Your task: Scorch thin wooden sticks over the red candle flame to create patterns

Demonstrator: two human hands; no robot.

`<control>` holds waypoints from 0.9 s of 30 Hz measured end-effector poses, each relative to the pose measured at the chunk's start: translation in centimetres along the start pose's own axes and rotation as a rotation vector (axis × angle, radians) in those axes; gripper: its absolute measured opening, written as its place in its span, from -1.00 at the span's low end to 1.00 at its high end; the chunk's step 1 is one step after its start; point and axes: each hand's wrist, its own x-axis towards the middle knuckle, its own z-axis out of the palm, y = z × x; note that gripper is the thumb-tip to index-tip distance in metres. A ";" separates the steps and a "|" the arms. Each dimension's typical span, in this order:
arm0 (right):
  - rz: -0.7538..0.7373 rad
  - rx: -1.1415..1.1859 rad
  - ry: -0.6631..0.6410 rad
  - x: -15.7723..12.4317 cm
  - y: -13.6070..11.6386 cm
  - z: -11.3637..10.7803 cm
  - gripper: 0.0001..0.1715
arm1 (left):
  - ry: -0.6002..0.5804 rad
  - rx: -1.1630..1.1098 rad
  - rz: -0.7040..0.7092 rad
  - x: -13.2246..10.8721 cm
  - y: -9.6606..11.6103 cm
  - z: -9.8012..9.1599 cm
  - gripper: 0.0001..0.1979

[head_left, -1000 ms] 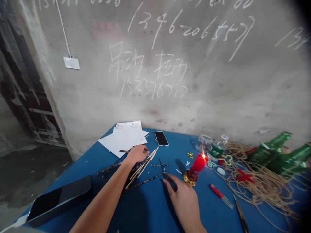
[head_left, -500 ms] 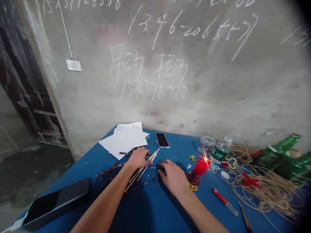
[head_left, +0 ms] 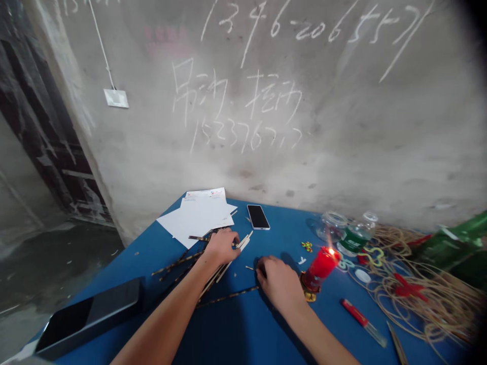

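My left hand (head_left: 222,245) rests palm down on a bundle of thin pale and dark sticks (head_left: 228,258) on the blue table (head_left: 236,329), fingers curled over them. My right hand (head_left: 277,281) lies closed over small dark sticks near the table's middle; a long dark patterned stick (head_left: 228,296) runs out from under it to the left. What the fingers pinch is hidden. A lit red candle (head_left: 321,266) on a gold base stands just right of my right hand.
White paper sheets (head_left: 198,217) and a phone (head_left: 258,217) lie at the back. A dark tablet (head_left: 89,317) sits front left. A red lighter (head_left: 359,319), a glass jar (head_left: 332,225), coiled tan cord (head_left: 426,299) and green bottles (head_left: 452,243) crowd the right side.
My right hand moved forward from the near table to the small sticks and closed over them. My left hand stayed on the bundle. The view shifted slightly right.
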 end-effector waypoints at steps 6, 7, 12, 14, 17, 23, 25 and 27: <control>0.095 -0.074 -0.029 -1.4 0.6 -0.8 -0.71 | 0.002 0.018 0.010 0.0 0.3 0.1 -0.75; 0.100 -0.078 -0.032 -1.8 0.9 -1.0 -0.75 | -0.001 0.021 0.013 0.0 0.4 0.1 -0.75; 0.097 -0.035 -0.021 -4.8 2.2 -1.4 -0.75 | -0.004 0.039 0.033 0.0 0.4 0.2 -0.74; 0.115 0.000 -0.007 -6.2 2.9 -1.3 -0.75 | -0.003 0.042 0.041 0.0 0.5 0.2 -0.74; 0.150 0.071 0.010 -8.4 4.3 -0.8 -0.76 | -0.012 0.035 0.065 -0.1 0.9 0.2 -0.69; 0.126 0.418 0.337 -11.1 8.0 2.1 -0.55 | -0.022 0.004 0.147 -0.7 2.0 0.5 -0.65; 0.084 0.452 0.344 -11.4 8.7 2.7 -0.57 | -0.022 -0.008 0.175 -0.8 2.1 0.9 -0.66; 0.008 0.448 0.288 -11.6 9.2 2.9 -0.62 | -0.027 -0.018 0.197 -0.8 2.1 1.1 -0.68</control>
